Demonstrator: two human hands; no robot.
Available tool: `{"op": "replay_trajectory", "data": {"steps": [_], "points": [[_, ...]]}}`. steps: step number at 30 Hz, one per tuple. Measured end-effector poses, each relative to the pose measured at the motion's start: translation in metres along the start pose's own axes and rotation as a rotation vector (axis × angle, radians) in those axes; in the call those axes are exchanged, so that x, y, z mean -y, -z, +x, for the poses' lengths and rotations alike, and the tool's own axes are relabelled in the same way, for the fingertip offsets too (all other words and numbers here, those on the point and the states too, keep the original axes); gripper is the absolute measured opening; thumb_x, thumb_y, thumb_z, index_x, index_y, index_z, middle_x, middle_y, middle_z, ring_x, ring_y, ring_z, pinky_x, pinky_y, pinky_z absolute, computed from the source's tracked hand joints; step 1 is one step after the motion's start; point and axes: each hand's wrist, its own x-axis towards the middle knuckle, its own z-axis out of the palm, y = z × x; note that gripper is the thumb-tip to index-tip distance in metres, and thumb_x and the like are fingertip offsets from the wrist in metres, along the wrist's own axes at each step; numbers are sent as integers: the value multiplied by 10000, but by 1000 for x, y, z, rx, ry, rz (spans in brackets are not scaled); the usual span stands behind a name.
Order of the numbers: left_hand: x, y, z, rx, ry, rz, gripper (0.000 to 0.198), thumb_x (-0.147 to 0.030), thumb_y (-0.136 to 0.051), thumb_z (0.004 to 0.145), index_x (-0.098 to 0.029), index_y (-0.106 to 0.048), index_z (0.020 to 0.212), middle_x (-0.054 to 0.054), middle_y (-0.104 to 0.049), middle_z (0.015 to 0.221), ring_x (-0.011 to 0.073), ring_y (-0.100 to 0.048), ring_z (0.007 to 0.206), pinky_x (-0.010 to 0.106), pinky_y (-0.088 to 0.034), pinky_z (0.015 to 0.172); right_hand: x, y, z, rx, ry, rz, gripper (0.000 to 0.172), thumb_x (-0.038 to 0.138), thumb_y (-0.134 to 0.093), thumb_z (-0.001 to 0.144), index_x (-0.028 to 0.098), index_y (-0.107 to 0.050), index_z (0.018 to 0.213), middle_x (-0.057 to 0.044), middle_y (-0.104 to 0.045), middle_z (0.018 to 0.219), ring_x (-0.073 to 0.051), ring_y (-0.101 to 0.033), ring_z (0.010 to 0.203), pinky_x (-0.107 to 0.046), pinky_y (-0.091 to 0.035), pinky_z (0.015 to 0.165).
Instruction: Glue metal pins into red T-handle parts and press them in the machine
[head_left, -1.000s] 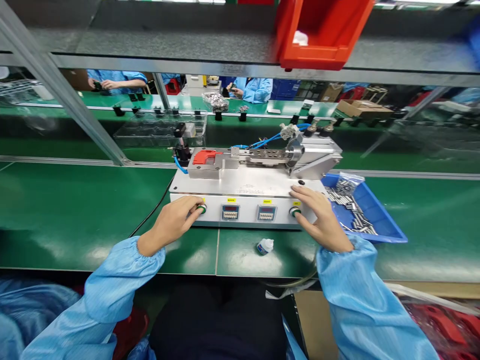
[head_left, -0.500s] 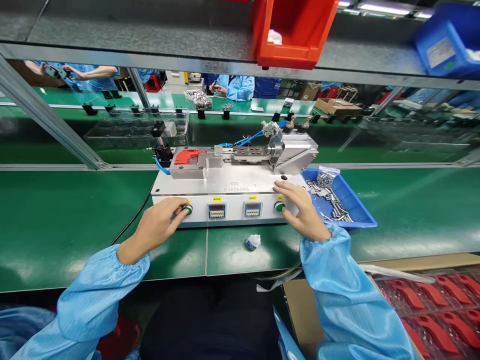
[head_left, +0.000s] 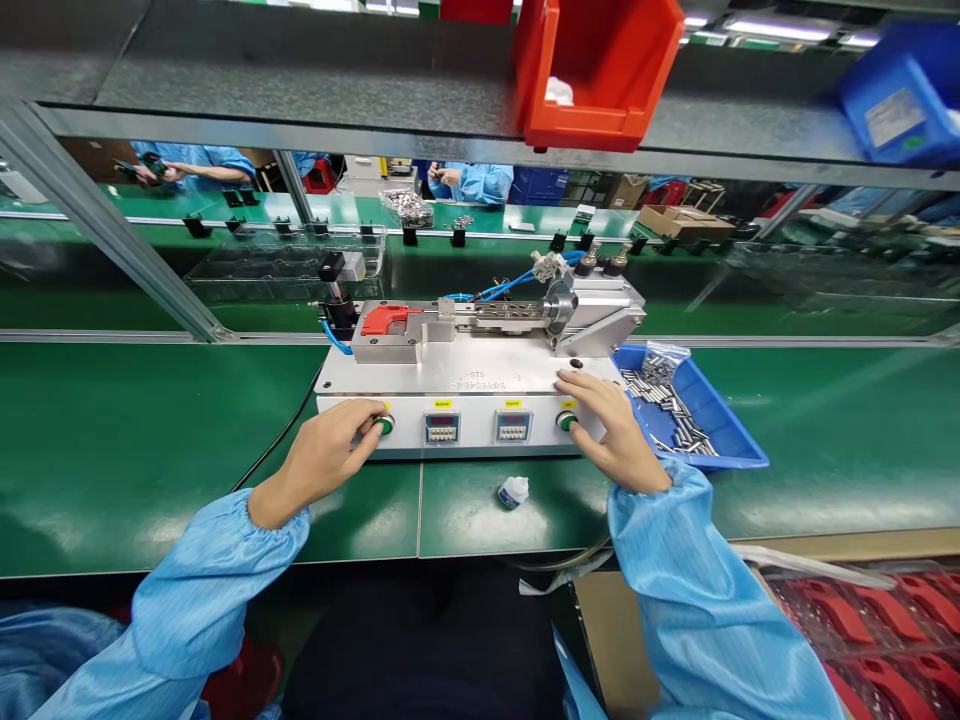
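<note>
A silver bench machine (head_left: 480, 375) stands in front of me, with a green button at each end of its white front panel. My left hand (head_left: 328, 450) has its thumb on the left green button (head_left: 385, 425), fingers bent over the panel's upper edge. At the other end my right hand (head_left: 611, 430) has its thumb at the right green button (head_left: 566, 421), with the fingers stretched over the top plate. Neither hand holds anything. A red handle-shaped part (head_left: 386, 320) sits in the fixture on the left, in line with a metal mechanism (head_left: 502, 316).
A small white bottle (head_left: 514, 491) lies before the machine. To its right is a blue tray (head_left: 731, 430) of metal pins. Red parts (head_left: 892, 690) fill a tray at lower right. An orange bin (head_left: 592, 120) stands on the overhead shelf. Co-workers (head_left: 480, 184) sit behind.
The view has shifted slightly, so the scene sits a little further right and lower. Both hands stay at the buttons. The co-worker at the back left has moved their hands.
</note>
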Motion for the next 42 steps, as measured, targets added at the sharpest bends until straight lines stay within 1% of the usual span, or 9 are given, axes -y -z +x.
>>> {"op": "replay_trajectory", "data": {"steps": [6, 12, 18, 28, 33, 38, 42], "points": [[1, -2, 0, -26, -10, 10, 235, -223, -443, 984, -204, -663, 1063, 21, -713, 808, 183, -672, 704, 276, -528, 684, 0, 1, 2, -11, 33, -3, 558, 197, -518, 955, 315, -554, 1499, -80, -602, 1562, -316, -531, 1484, -597, -424, 1212], [1, -3, -2, -25, -7, 15, 252, -198, -433, 975, -204, -668, 1064, 26, -721, 828, 182, -674, 718, 275, -527, 692, -1, 1, 1, 3, 9, -4, 549, 231, -521, 969, 314, -553, 1511, -92, -603, 1561, -329, -532, 1480, -612, -415, 1213], [1, -2, -1, 6, 25, 16, 240, -280, -452, 1021, -208, -675, 1072, 29, -714, 819, 188, -666, 728, 280, -536, 707, -1, 1, 2, -9, 33, 6, 526, 263, -529, 992, 323, -548, 1514, -88, -604, 1560, -324, -532, 1479, -602, -415, 1219], [0, 1, -1, 31, 47, -15, 254, -334, -457, 1030, -212, -676, 1069, 22, -695, 784, 194, -666, 702, 281, -532, 692, -1, 3, 0, 34, -28, 17, 516, 307, -537, 1008, 327, -556, 1523, -88, -596, 1570, -338, -536, 1473, -622, -412, 1218], [0, 0, -5, 36, 53, 1, 262, -354, -454, 1052, -213, -673, 1080, 19, -701, 789, 189, -671, 708, 276, -529, 688, -1, 2, -2, 29, -38, 15, 476, 288, -545, 1015, 314, -575, 1489, -84, -602, 1564, -323, -527, 1483, -612, -406, 1228], [-5, 0, -6, 19, 77, 53, 233, -350, -452, 1061, -228, -647, 1098, 8, -695, 780, 191, -686, 734, 267, -527, 687, -2, 0, -3, 34, -32, -34, 489, 255, -550, 1002, 311, -578, 1488, -76, -608, 1556, -311, -544, 1464, -600, -450, 1201], [-14, 8, -2, 75, 115, 94, 190, -351, -458, 1041, -255, -613, 1094, -13, -699, 800, 192, -681, 719, 270, -519, 667, 2, -4, -3, 45, -73, -52, 526, 203, -554, 973, 320, -581, 1486, -58, -591, 1575, -292, -527, 1481, -595, -433, 1233]]}}
